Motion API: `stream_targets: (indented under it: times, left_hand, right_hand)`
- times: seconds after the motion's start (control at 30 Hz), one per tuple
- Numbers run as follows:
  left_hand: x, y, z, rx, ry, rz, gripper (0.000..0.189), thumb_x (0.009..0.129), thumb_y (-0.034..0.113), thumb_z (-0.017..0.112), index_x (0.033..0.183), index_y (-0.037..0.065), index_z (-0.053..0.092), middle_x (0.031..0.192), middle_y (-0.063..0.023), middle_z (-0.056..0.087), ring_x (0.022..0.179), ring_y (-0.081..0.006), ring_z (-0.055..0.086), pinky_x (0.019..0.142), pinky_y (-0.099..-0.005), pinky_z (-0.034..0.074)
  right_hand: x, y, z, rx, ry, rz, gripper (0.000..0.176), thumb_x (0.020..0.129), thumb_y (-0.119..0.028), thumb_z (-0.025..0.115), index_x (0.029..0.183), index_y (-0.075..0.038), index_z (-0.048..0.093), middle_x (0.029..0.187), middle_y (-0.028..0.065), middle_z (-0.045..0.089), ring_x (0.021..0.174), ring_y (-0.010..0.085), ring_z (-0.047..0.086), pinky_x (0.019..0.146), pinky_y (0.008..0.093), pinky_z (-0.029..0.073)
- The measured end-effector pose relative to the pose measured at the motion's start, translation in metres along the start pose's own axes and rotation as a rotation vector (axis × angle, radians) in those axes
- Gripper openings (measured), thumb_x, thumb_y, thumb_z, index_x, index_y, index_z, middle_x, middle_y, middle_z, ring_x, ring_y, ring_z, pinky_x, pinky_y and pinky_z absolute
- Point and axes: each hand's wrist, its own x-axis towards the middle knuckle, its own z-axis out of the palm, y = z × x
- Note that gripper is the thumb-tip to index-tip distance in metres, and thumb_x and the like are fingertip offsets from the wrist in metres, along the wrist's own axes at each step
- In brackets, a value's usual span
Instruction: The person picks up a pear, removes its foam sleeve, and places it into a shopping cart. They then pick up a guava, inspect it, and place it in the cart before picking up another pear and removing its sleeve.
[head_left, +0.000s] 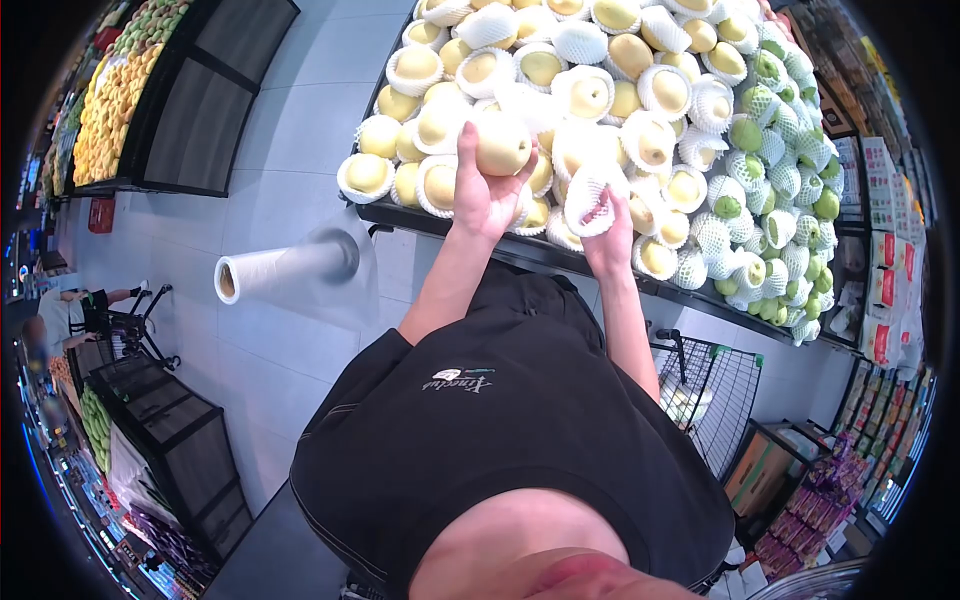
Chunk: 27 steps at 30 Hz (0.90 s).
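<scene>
My left hand (pixel 487 200) is cupped palm up around a pale yellow round pear (pixel 502 146), which has no sleeve on it. Beside it, my right hand (pixel 610 235) grips a white foam net sleeve (pixel 590 200); a fingertip shows through its opening. Both hands are above the near edge of a black-edged fruit display (pixel 440 222). Heaped under and beyond them are many similar pears (pixel 585 95), most in white foam nets.
Green fruit in nets (pixel 770 200) lies right of the pears. A plastic bag roll (pixel 290 268) stands at left. A wire shopping cart (pixel 715 390) is close on my right. A stand of yellow fruit (pixel 115 110) is far left, with a person (pixel 62 318) below it.
</scene>
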Motion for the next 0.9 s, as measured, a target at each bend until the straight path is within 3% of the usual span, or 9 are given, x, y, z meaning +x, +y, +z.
stream_targets:
  times: [0.1, 0.2, 0.3, 0.43, 0.53, 0.63, 0.73, 0.77, 0.9]
  left_hand:
    - [0.005, -0.011, -0.012, 0.796, -0.03, 0.584, 0.072, 0.077, 0.029, 0.088, 0.128, 0.003, 0.044, 0.125, -0.0133, 0.053, 0.111, -0.0284, 0.059, 0.092, -0.0401, 0.054]
    - [0.0, -0.008, -0.004, 1.136, -0.102, 0.806, 0.082, 0.066, 0.018, 0.095, 0.127, 0.004, 0.042, 0.124, -0.0138, 0.051, 0.112, -0.0295, 0.058, 0.095, -0.0402, 0.05]
    - [-0.004, -0.008, -0.001, 1.53, -0.099, 0.959, 0.084, 0.064, 0.019, 0.096, 0.127, 0.004, 0.043, 0.123, -0.0154, 0.053, 0.113, -0.0308, 0.057, 0.097, -0.0424, 0.048]
    - [-0.003, -0.008, 0.001, 1.749, -0.328, 1.202, 0.086, 0.063, 0.019, 0.096, 0.128, 0.004, 0.041, 0.126, -0.0158, 0.052, 0.114, -0.026, 0.056, 0.097, -0.0394, 0.048]
    - [-0.009, -0.018, 0.005, 1.39, -0.309, 0.869, 0.081, 0.07, 0.025, 0.093, 0.129, 0.002, 0.043, 0.124, -0.0138, 0.055, 0.113, -0.023, 0.058, 0.095, -0.0363, 0.05]
    - [-0.006, -0.022, -0.002, 0.693, -0.239, 0.158, 0.075, 0.076, 0.028, 0.087, 0.131, 0.002, 0.044, 0.122, -0.0112, 0.058, 0.112, -0.02, 0.06, 0.094, -0.0348, 0.052]
    - [-0.007, -0.025, 0.002, 0.84, -0.357, 0.193, 0.073, 0.079, 0.032, 0.083, 0.132, 0.0, 0.045, 0.123, -0.0103, 0.058, 0.112, -0.0174, 0.059, 0.094, -0.0331, 0.052]
    - [-0.011, -0.023, 0.004, 0.937, -0.379, 0.161, 0.078, 0.076, 0.034, 0.086, 0.135, 0.001, 0.046, 0.122, -0.0096, 0.058, 0.112, -0.0182, 0.06, 0.094, -0.0324, 0.052]
    - [-0.017, -0.028, 0.006, 1.147, -0.423, 0.209, 0.081, 0.069, 0.035, 0.09, 0.132, 0.001, 0.051, 0.135, -0.0162, 0.051, 0.124, -0.0244, 0.054, 0.103, -0.038, 0.046]
  right_hand:
    - [0.006, 0.003, -0.017, 0.025, -0.052, 0.007, 0.039, 0.101, -0.031, 0.052, 0.133, -0.007, 0.051, 0.117, 0.002, 0.062, 0.105, 0.0126, 0.06, 0.092, 0.0328, 0.05]
    - [-0.02, -0.01, 0.048, -0.025, 0.129, -0.036, 0.027, 0.1, -0.028, 0.054, 0.118, -0.008, 0.058, 0.103, -0.0008, 0.064, 0.086, 0.0072, 0.059, 0.075, 0.0249, 0.049]
    - [-0.017, -0.008, 0.045, -0.066, 0.101, -0.028, 0.031, 0.1, -0.029, 0.054, 0.123, -0.007, 0.057, 0.108, 0.0003, 0.064, 0.091, 0.0088, 0.06, 0.079, 0.0266, 0.049]
    - [-0.015, -0.007, 0.04, -0.063, 0.006, -0.021, 0.043, 0.1, -0.031, 0.055, 0.135, -0.007, 0.049, 0.125, 0.0048, 0.057, 0.114, 0.0174, 0.056, 0.097, 0.0357, 0.047]
    - [-0.015, -0.007, 0.04, -0.031, -0.086, -0.03, 0.052, 0.099, -0.034, 0.056, 0.142, -0.008, 0.042, 0.137, 0.0078, 0.051, 0.128, 0.0234, 0.049, 0.108, 0.0436, 0.041]
    - [-0.018, -0.01, 0.049, -0.065, -0.089, -0.08, 0.059, 0.097, -0.034, 0.058, 0.146, -0.006, 0.039, 0.145, 0.0097, 0.046, 0.134, 0.0252, 0.044, 0.113, 0.0456, 0.036]
    - [-0.017, -0.017, 0.056, -0.233, -0.161, -0.177, 0.062, 0.096, -0.033, 0.059, 0.147, -0.005, 0.037, 0.147, 0.0097, 0.045, 0.135, 0.0247, 0.043, 0.113, 0.0441, 0.036]
    - [-0.012, -0.016, 0.051, -0.195, -0.153, -0.171, 0.054, 0.096, -0.026, 0.058, 0.142, -0.001, 0.046, 0.136, 0.0105, 0.054, 0.129, 0.0225, 0.051, 0.111, 0.0404, 0.038]
    - [-0.008, -0.018, 0.047, -0.305, -0.183, -0.182, 0.05, 0.095, -0.024, 0.05, 0.135, 0.005, 0.053, 0.132, 0.0135, 0.059, 0.124, 0.0239, 0.055, 0.109, 0.0399, 0.038]
